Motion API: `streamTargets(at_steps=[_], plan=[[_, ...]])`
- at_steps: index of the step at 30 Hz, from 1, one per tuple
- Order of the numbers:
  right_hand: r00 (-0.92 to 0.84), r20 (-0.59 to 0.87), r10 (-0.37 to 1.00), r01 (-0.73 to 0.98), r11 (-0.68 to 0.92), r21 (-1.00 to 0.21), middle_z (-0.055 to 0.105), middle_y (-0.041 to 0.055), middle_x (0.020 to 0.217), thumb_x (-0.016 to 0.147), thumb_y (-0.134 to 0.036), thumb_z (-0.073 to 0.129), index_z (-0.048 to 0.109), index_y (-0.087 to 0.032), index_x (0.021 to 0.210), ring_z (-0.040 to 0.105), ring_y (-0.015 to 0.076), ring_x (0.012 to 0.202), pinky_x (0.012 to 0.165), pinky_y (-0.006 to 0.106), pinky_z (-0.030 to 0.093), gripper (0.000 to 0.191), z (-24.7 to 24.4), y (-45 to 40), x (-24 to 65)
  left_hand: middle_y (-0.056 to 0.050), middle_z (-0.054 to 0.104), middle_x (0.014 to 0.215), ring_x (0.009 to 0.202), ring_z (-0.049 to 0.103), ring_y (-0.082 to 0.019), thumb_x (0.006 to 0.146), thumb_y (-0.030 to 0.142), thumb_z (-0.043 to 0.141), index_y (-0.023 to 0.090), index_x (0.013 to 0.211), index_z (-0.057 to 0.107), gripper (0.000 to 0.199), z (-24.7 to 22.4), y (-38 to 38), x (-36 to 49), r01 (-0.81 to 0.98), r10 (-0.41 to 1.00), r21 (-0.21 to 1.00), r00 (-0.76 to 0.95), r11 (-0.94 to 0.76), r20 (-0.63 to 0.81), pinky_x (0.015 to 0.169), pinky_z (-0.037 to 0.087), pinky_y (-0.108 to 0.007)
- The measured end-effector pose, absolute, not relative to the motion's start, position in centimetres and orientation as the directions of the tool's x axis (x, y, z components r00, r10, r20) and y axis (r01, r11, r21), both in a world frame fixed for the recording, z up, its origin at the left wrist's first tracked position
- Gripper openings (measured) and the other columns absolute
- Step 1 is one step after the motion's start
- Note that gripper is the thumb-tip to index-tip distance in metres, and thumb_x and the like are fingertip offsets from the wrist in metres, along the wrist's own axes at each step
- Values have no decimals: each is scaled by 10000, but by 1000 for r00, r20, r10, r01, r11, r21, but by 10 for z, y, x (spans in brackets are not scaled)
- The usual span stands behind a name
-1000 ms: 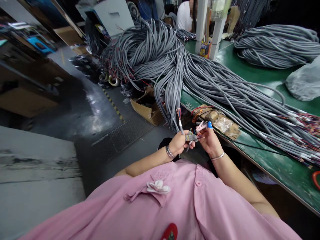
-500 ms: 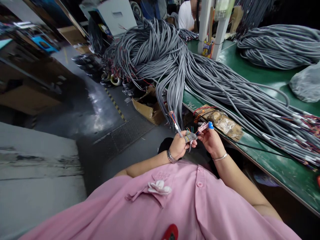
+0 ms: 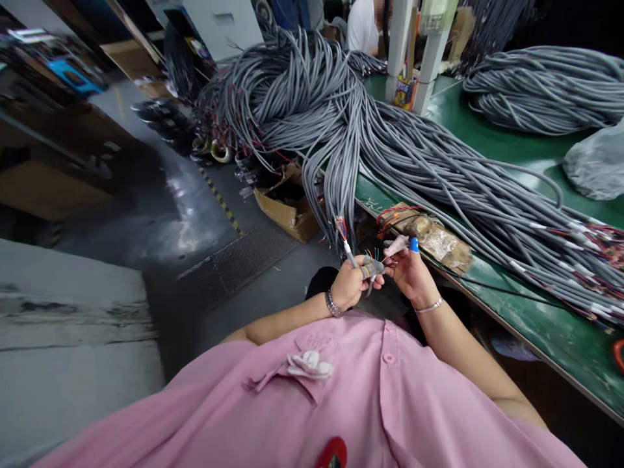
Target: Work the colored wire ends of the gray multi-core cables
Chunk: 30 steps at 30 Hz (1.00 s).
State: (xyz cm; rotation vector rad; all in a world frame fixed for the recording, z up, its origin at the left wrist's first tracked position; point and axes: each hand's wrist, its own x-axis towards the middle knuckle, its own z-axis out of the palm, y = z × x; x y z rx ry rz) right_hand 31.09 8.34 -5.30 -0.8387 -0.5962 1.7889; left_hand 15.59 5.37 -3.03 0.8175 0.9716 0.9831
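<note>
My left hand (image 3: 348,286) is closed around a grey cable (image 3: 351,255), with a grey covering on one of its fingers. A bundle of coloured wires (image 3: 341,227) sticks out of a white-banded cable end above this hand. Thin green, blue and orange wires (image 3: 372,254) fan out by the fingertips. Close on the right, my right hand (image 3: 412,273) pinches thin dark and reddish wires between its fingers. It wears a blue finger cover (image 3: 414,244) and a pale wrap (image 3: 397,245) on another finger. The pinched wire tips are too small to make out.
A large heap of grey cables (image 3: 341,110) lies over the green table (image 3: 546,325). A taped wooden block (image 3: 439,244) sits at the table edge. Below stands an open cardboard box (image 3: 287,218). Behind are a cable coil (image 3: 546,91), a plastic bag (image 3: 597,162) and a person (image 3: 361,26).
The wrapped finger of my right hand has turned a little over the wires. The banded cable end has shifted slightly right; my left hand keeps its hold. The background has moved slightly left.
</note>
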Motion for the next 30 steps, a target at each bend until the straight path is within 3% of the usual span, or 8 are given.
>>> streamTargets(at_steps=[3,6,12,18,21,24,27,30], plan=[[-369,-310,876,-478,-465,-745,665,53,839,735,-726,548,663,-194,863,596,135,664,591,259,509,559,-52,80,320,-54,642,574,465,582,-113,693,412,719,111,735,614,321,-33,49,153,-266,935,909,242,322,-261,368,242,-173],[-417,-341,842,-301,-482,-823,665,47,788,701,-584,700,658,-179,850,607,136,662,607,259,503,434,-50,75,327,-52,649,583,475,580,-109,702,392,718,114,707,614,297,-40,45,149,-202,937,936,262,288,-232,399,306,-178],[-364,-151,919,-93,-197,-976,632,-6,681,703,-411,748,656,-169,762,559,115,616,643,261,468,266,-40,66,323,-57,666,601,499,594,-116,721,353,696,119,694,621,248,-49,43,147,-53,915,969,345,242,-210,481,417,-207],[-328,94,940,119,140,-983,639,19,747,782,-374,683,703,-204,784,553,149,681,676,288,456,171,-31,54,314,-52,653,561,454,572,-114,687,267,684,123,670,604,166,-51,48,147,37,843,945,441,325,-307,415,364,-195],[-238,72,969,35,82,-996,650,26,813,782,-374,686,696,-214,905,573,164,748,706,294,472,202,-37,52,321,-53,655,575,448,576,-113,705,292,668,124,717,603,181,-52,49,146,-37,866,931,382,364,-323,366,287,-181],[-225,-73,972,-65,-90,-994,651,30,871,733,-387,733,670,-214,979,581,164,770,678,282,484,308,-48,49,328,-59,660,601,482,601,-121,713,347,678,122,746,603,240,-52,50,146,-137,898,921,311,365,-310,354,260,-174],[-185,-157,970,-140,-184,-973,636,13,802,735,-406,727,668,-207,917,552,128,670,602,252,467,276,-55,44,323,-74,671,632,495,605,-123,707,402,696,115,748,609,303,-52,50,147,-165,910,923,296,348,-290,356,284,-174],[-123,-126,984,-187,-147,-971,609,-12,686,731,-397,734,656,-198,802,518,104,581,550,232,428,225,-53,43,311,-94,682,657,501,605,-127,716,425,692,105,751,623,330,-50,49,147,-131,901,938,349,320,-259,364,318,-180]])
